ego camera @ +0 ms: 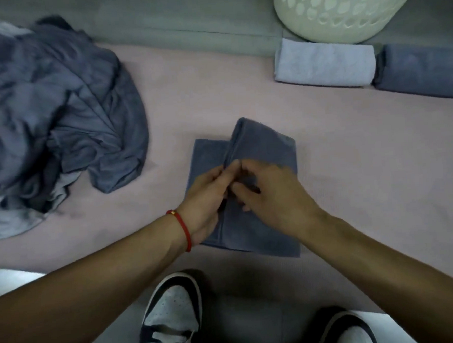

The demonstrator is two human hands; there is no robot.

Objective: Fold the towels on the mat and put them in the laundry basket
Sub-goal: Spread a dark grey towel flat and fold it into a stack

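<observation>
Both hands meet at frame centre on the dark blue towel (261, 148) lying on the pink mat (352, 163): left hand (208, 196) and right hand (272, 195) each pinch its folded edge. The laundry basket (342, 7) stands upper right, two folded towels (324, 62) just below it, a crumpled pile (57, 115) at left.

There is one view only, from a wide-angle camera on the person's head. It looks forward and steeply down at the mat (352, 163), close enough that both forearms run in from the lower corners. The shoes (170, 318) at 6 o'clock show that it sits almost straight above the feet. The hands meet near the centre. The basket (342, 7) is cut off by the top edge at 1 o'clock, and straight edges bow toward the frame's rim.
</observation>
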